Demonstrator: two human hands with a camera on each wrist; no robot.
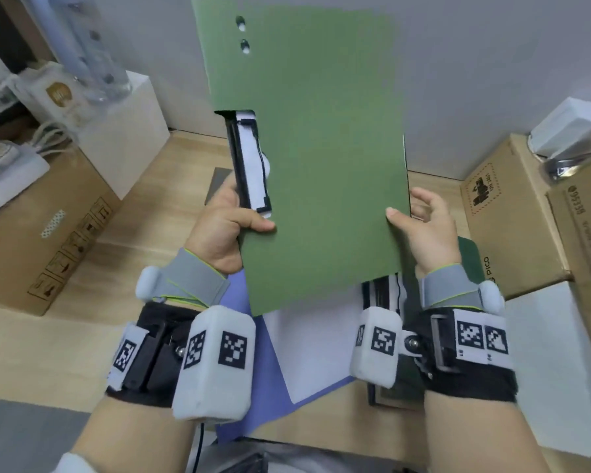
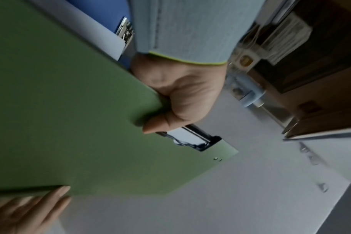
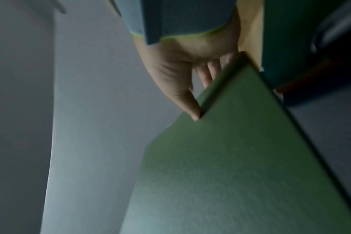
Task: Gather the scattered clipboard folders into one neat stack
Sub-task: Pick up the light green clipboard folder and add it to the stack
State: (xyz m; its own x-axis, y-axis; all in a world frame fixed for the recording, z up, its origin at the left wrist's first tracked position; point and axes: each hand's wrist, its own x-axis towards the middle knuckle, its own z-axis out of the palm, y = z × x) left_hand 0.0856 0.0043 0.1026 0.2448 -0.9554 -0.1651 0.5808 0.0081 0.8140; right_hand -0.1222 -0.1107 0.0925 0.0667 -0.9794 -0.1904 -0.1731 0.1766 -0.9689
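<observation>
Green folder: flat, matte, rigid board with rounded corners, held tilted in the air above the table; two small holes near its far corner.
Clip: black metal frame with a white insert, set in a cut-out on the folder's left edge.
Left hand: thumb on the folder's face, fingers behind, gripping the left edge beside the clip.
Right hand: thumb tip on the folder's right edge, fingers loosely spread behind it; light pinch.
Blue folder: lies flat on the table beneath, a white sheet on it.
Dark green folder: flat on the table at right, partly hidden.
Cardboard boxes: brown, closed, contents not visible; flank the wooden table.
</observation>
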